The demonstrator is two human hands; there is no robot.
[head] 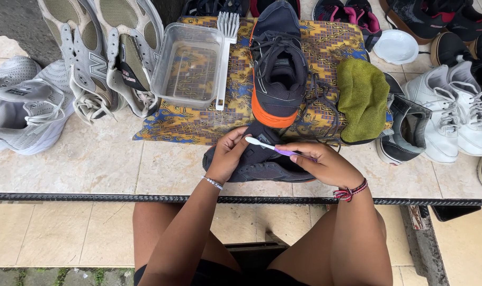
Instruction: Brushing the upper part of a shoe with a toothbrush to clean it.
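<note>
Okay, left to right: pale grey sneakers (26, 108) lie at 9 o'clock on the tiled ledge (87, 164), next to them a grey pair (106, 55) tipped soles-up at about 10 o'clock. A patterned cloth (198, 119) covers the middle; on it a clear plastic tub (189, 66) with what looks like a little water, and a white scrub brush (225, 53) lying just beside its right wall. At 12 o'clock on the cloth sits a dark shoe with orange heel (278, 66), laces loose, looking untouched as far as can be told. Below centre, the dark shoe part (262, 164) being worked on lies on the ledge at the cloth's near edge. Left hand (228, 156) is curled over its left end, fingers clamped on it, holding it down. Right hand (326, 164) is closed in a pinch around a toothbrush (275, 148) with purple handle and white head, head pointing toward 9 o'clock and resting on or just above the dark piece near the left fingers. Progress, as a judgement: scrubbing seems mid-way at most; no foam or wet patch is visible, so can't tell how much is clean. The mate shoe and many others appear undone. At 2 o'clock a green cloth (363, 98) lies on the cloth's right edge, a white bowl (395, 46) beyond it, white sneakers (453, 114) at 3 o'clock.
</note>
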